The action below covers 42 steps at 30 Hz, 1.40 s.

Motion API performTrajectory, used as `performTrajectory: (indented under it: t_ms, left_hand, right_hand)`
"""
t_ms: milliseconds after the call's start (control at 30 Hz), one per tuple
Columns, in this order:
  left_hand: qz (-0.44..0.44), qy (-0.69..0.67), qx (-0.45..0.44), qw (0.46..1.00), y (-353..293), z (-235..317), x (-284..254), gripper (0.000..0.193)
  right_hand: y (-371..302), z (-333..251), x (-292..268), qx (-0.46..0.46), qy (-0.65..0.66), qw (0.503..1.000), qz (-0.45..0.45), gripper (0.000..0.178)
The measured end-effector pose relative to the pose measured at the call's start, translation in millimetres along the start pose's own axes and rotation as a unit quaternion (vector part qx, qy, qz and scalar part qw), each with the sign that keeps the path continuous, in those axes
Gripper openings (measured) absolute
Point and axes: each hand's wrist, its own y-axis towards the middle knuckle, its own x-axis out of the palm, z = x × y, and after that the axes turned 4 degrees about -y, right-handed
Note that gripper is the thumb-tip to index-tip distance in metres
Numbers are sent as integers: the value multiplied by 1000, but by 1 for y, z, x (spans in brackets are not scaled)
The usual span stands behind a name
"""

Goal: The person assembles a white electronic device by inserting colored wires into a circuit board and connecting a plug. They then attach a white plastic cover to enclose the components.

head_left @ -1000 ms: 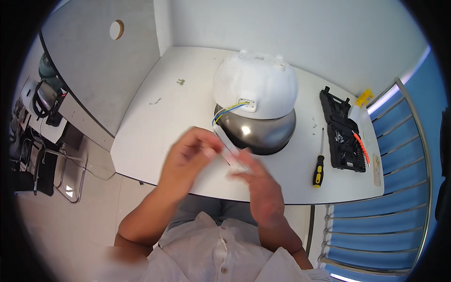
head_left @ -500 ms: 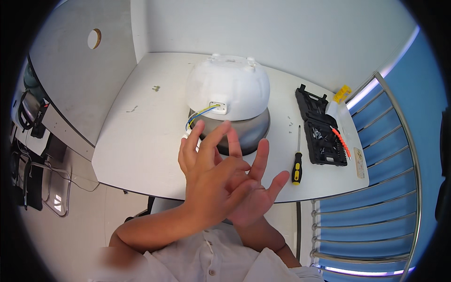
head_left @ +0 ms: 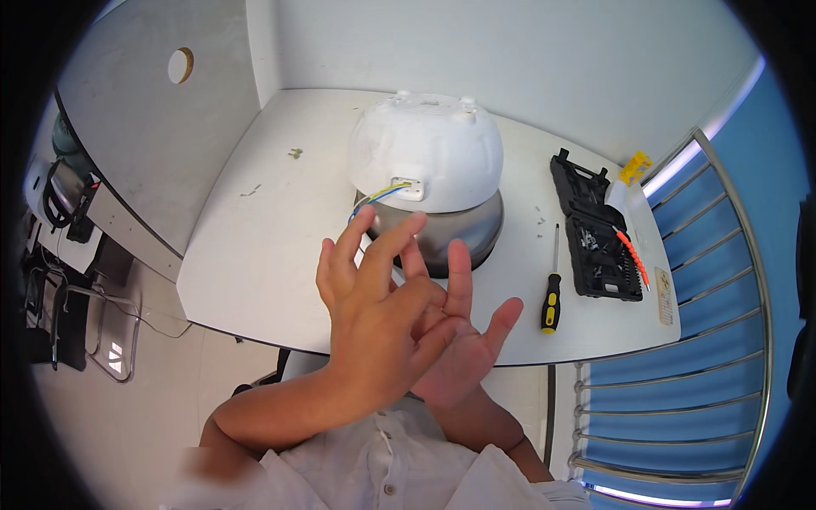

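Observation:
My left hand is raised before me, back toward me. Its thumb and forefinger meet at the right palm, the other fingers spread. Anything in that pinch is too small or hidden to make out. My right hand lies palm up beneath it, fingers and thumb stretched out; the left hand covers part of the palm. Beyond both hands stands an upturned white appliance housing on a rounded grey metallic part. Blue and yellow-green wires come out of a white socket on its side and pass behind my left fingers.
On the white table, a black-and-yellow screwdriver lies right of the housing. Beside it are an open black tool case, an orange flexible shaft and small screws. More small pieces lie left. A metal railing borders the right.
The view has shifted slightly, so the table and its things sit farther right. My left thumb and forefinger stay at the right palm; the right fingers have moved slightly.

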Motion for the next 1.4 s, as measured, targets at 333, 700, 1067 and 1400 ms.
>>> performTrajectory:
  t_ms: [333,700,1067,1400]
  left_hand:
    - [27,36,7,999,-2,-4,-14,20]
    - [28,19,-12,999,-7,-12,-31,18]
    - [22,-1,-8,1000,-10,-18,-34,8]
    - [13,-7,-9,1000,-12,-21,-34,8]
  right_hand:
    - [16,15,1,23,68,996,-48,94]
    - [17,25,10,59,-8,998,-18,90]
    - [16,33,5,50,36,995,-78,104]
    - [15,33,5,47,28,995,-88,103]
